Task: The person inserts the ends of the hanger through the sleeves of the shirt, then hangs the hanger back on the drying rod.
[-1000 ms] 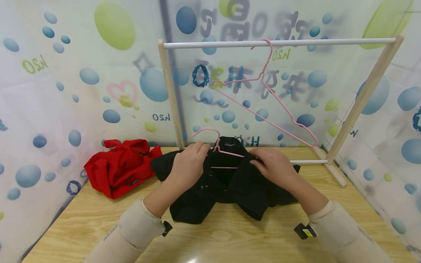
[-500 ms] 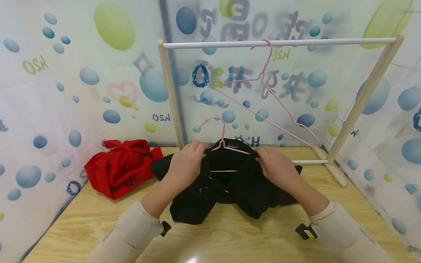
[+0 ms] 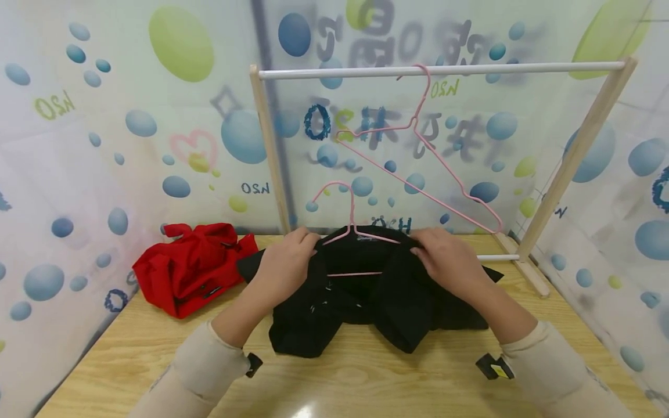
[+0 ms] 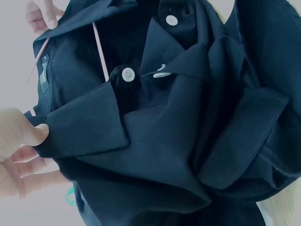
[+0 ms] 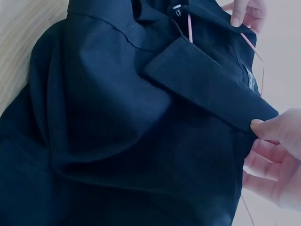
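Note:
A black buttoned shirt (image 3: 402,302) lies bunched on the table with its collar spread. Inside it sits a pink wire hanger (image 3: 351,217); the hook rises out of the neck and the lower bar shows across the opening. My left hand (image 3: 287,261) pinches the left side of the collar, thumb on top, as the left wrist view shows. On the other side, my right hand (image 3: 449,261) pinches the collar between thumb and fingers. White buttons (image 4: 128,74) and a neck label (image 4: 44,73) show in the left wrist view. The hanger's shoulder ends are hidden under the cloth.
A crumpled red garment (image 3: 193,267) lies at the left of the wooden table (image 3: 345,383). Behind the shirt stands a rack with wooden posts and a white rail (image 3: 496,68). A second pink hanger (image 3: 444,157) hangs tilted from that rail. Patterned curtains surround the table.
Both hands have moved apart, spreading the collar wider. The hanger's hook has risen and stands more upright. The red garment and the rack stay where they were.

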